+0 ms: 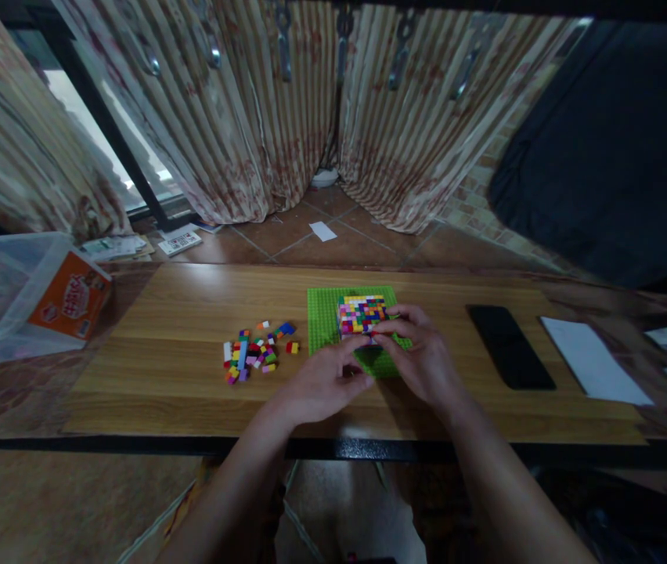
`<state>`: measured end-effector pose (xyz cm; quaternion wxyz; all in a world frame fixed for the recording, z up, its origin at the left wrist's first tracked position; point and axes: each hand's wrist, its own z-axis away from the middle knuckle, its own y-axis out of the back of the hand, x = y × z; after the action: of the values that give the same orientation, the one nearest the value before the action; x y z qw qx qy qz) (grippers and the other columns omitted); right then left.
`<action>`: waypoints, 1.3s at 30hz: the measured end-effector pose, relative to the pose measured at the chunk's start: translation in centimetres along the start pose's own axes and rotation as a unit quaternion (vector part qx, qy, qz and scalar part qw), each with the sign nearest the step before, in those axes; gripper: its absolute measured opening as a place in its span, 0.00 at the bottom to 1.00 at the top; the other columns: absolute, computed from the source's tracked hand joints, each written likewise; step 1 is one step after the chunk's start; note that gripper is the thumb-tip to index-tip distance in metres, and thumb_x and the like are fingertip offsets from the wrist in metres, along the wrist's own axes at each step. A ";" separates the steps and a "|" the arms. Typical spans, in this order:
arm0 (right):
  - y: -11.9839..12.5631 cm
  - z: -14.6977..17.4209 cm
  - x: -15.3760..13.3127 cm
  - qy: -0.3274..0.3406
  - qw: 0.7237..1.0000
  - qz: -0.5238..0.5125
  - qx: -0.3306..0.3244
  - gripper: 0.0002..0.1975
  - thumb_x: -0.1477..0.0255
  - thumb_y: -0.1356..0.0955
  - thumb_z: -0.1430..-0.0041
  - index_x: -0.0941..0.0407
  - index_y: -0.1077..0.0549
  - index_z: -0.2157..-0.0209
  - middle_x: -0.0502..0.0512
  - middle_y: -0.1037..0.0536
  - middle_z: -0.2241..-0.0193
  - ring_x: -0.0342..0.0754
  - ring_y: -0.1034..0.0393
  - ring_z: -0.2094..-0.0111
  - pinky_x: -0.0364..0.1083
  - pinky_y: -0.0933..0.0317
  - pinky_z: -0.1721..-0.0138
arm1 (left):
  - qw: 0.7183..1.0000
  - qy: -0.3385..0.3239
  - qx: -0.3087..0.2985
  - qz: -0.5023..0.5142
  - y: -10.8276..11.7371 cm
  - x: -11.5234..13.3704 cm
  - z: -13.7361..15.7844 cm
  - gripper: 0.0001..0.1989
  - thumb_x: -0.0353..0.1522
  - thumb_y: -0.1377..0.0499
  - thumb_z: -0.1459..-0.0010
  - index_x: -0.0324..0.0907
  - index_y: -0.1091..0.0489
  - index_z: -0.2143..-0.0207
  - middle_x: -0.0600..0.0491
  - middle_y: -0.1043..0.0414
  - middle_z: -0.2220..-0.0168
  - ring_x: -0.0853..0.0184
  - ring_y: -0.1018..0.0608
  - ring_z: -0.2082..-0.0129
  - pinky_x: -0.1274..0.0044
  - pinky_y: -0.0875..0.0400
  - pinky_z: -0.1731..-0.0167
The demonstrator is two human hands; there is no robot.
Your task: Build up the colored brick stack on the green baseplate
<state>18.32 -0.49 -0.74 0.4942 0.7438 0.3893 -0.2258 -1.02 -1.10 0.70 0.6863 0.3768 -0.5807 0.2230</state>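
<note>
A many-coloured block of small toy bricks point(362, 312) stands on a green studded baseplate point(322, 301). My left hand point(330, 380) is at its front edge, the index finger touching the bricks and the thumb apart below. At the front right corner, my right hand point(424, 356) has its thumb and fingers closed on the block. A small red piece shows by the right thumb; whether it is loose or attached I cannot tell. My fingers hide part of the block's front face. Left of the baseplate lies a pile of loose toy bricks point(254, 354) in mixed colours.
On the wooden table point(181, 313), a black phone-like slab point(510, 345) and a white sheet point(595, 360) lie to the right. A clear plastic bin point(10, 290) with an orange label stands at the far left. Curtains point(263, 117) hang behind the table.
</note>
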 end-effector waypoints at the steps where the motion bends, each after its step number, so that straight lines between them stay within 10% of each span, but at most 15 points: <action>1: 0.0 0.0 0.0 -0.003 1.000 -0.002 -0.001 0.05 0.70 0.30 0.41 0.50 0.20 0.66 0.55 0.28 0.54 0.53 0.30 0.52 0.55 0.35 0.50 | 1.000 0.003 -0.002 -0.002 -0.2 0.1 -0.1 0.27 0.32 0.42 0.42 0.42 0.38 0.39 0.53 0.24 0.68 0.66 0.24 0.69 0.75 0.30 0.69; 19: -1.1 -0.7 0.3 -0.224 0.956 -0.178 0.060 0.12 0.64 0.28 0.53 0.54 0.21 0.66 0.52 0.20 0.69 0.47 0.28 0.68 0.49 0.34 0.62 | 0.999 0.022 0.007 -0.033 -1.4 -0.4 -0.6 0.32 0.35 0.43 0.41 0.38 0.44 0.36 0.54 0.25 0.73 0.65 0.25 0.74 0.75 0.34 0.74; 39: -2.2 -0.6 0.0 -0.243 0.957 -0.137 0.073 0.12 0.66 0.30 0.52 0.55 0.23 0.64 0.54 0.20 0.66 0.50 0.27 0.66 0.49 0.35 0.61 | 0.999 0.035 0.006 -0.037 -1.3 0.3 -0.7 0.30 0.34 0.43 0.42 0.36 0.43 0.38 0.54 0.25 0.72 0.67 0.25 0.74 0.76 0.34 0.74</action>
<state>16.55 0.48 -1.71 0.4825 0.6400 0.3377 -0.4934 0.47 -1.36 0.58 0.7119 0.3938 -0.5405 0.2145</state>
